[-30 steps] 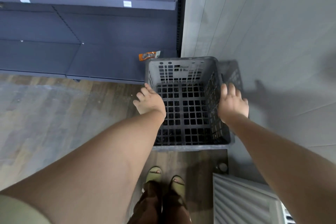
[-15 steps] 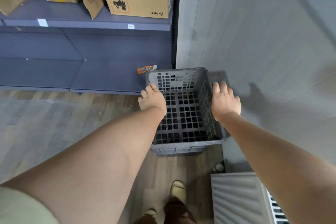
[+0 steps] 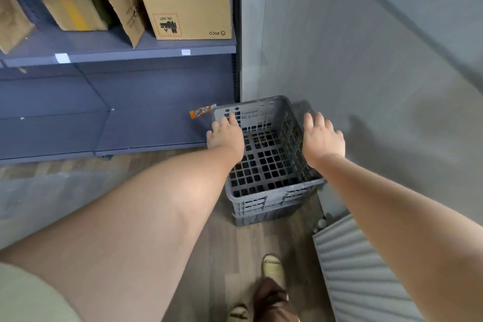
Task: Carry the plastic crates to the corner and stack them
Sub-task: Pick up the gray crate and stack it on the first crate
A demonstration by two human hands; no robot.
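Note:
A grey perforated plastic crate (image 3: 271, 198) stands on the floor in the corner between the blue shelf unit and the grey wall. Under its front edge shows the rim of what looks like a second grey crate (image 3: 264, 217), so it seems to sit nested on top. My left hand (image 3: 226, 136) hovers over the crate's left rim, palm down, fingers spread. My right hand (image 3: 322, 138) is over the right rim, also flat with fingers apart. Neither hand closes around the rim.
The blue shelf unit (image 3: 117, 123) stands left of the crate, with cardboard boxes (image 3: 188, 5) on an upper shelf and an orange packet (image 3: 200, 111) on the bottom one. A white ribbed panel (image 3: 360, 269) is at lower right. My feet (image 3: 270, 266) are on the wooden floor.
My hands have come off the crate's side rims and now hover open above them. My view has pulled back and up, and the crate stays in the corner.

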